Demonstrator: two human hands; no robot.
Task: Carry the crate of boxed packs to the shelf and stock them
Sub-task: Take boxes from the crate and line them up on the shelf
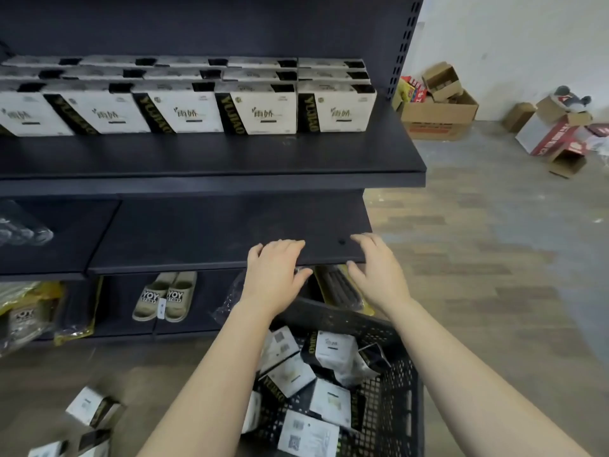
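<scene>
A black perforated plastic crate (398, 390) stands on the floor below me, holding several white-and-black boxed packs (329, 354) in a jumble. On the upper dark shelf (230, 159), rows of the same boxed packs (260, 108) stand upright, facing forward. My left hand (273, 275) and my right hand (375, 272) hover side by side above the crate's far rim, at the front edge of the middle shelf (214, 235). Both hold nothing, with fingers spread and slightly curled. Two more packs (92, 407) lie on the floor at the lower left.
A pair of beige slippers (166, 296) sits on the bottom shelf, with bagged goods (29, 311) to its left. Open cardboard boxes (438, 107) and more cartons (557, 130) lie by the far wall. Wood-pattern floor spreads to the right of the shelving.
</scene>
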